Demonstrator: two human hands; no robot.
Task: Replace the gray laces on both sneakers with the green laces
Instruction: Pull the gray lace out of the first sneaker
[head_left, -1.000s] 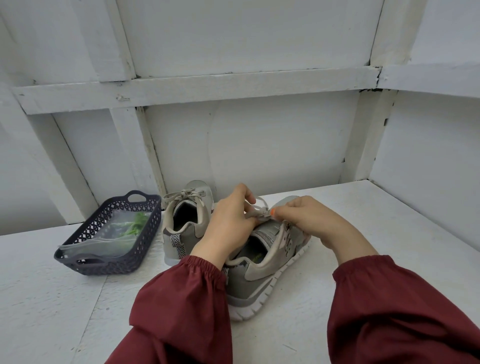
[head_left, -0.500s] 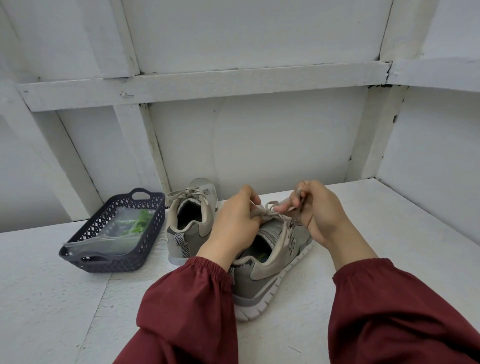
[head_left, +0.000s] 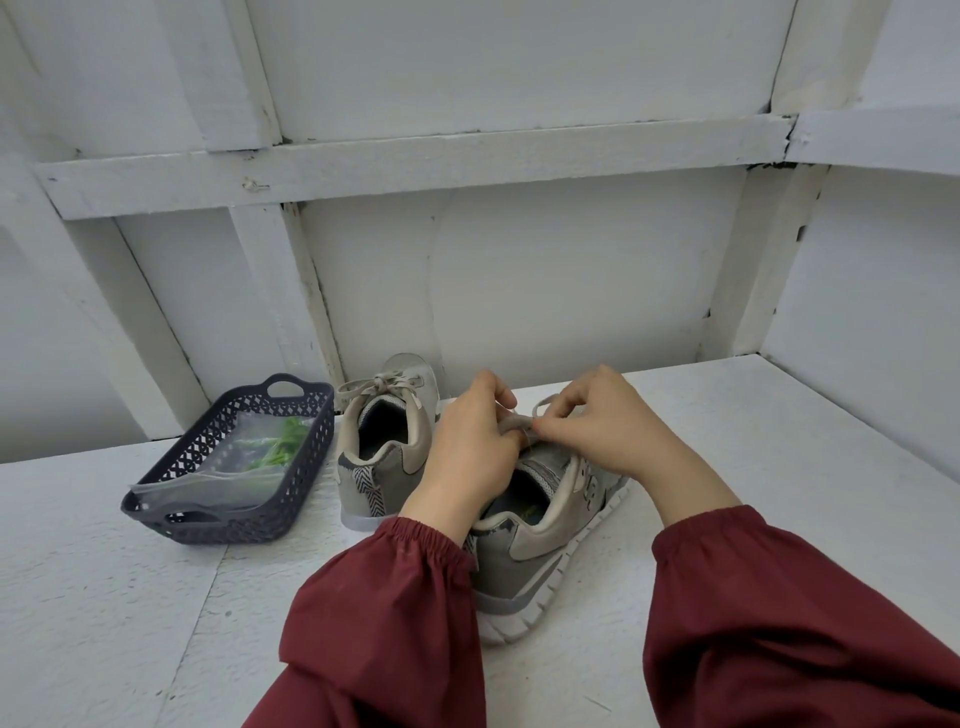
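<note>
Detail, frame centre — left hand (head_left: 467, 447) and right hand (head_left: 608, 431) each with pinching grip on flat woven gray lace (head_left: 514, 423) above ridged-sole sneaker (head_left: 545, 551).

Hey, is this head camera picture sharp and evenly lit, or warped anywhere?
Head view: soft, even light, no glare; faint shadows beside the basket and near sneaker; wide lens bends the wall beam; left hand and right hand on the gray lace look slightly soft.

The tabletop (head_left: 779, 441) is rough and painted white. The basket (head_left: 306, 462) is dark plastic with holes. The bag (head_left: 228, 467) is shiny clear plastic. The sneakers (head_left: 540, 561) are soft gray cloth with white rubber bottoms.
</note>
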